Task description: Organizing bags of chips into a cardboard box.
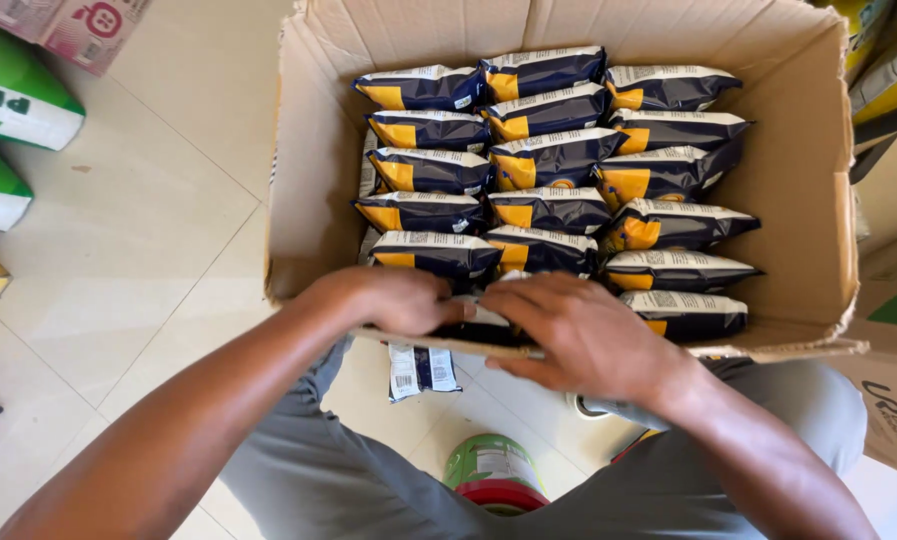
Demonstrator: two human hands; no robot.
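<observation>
At the far left, green and white bags (8, 100) are seen lying on the pale tiled floor (138, 240). Next comes a big cardboard box (313, 200), open at the top. Three rows of dark blue and yellow packets (553, 160) are packed inside it, standing close together.

The left hand (393, 300) is laid over the near edge of the box. Its fingers are curled down onto a blue packet (483, 320) at the front of the box. The right hand (578, 335) is laid on the same packet from the other side (its fingers are bent but spread a little). The packet is mostly hidden by both hands, so how tight the hold is cannot be told.

Below the box, one more packet (423, 370) is seen on the floor. A green tin with a red lid (493, 475) is seen between the grey trouser legs. Yellow packs (888, 70) are stacked at the far right.
</observation>
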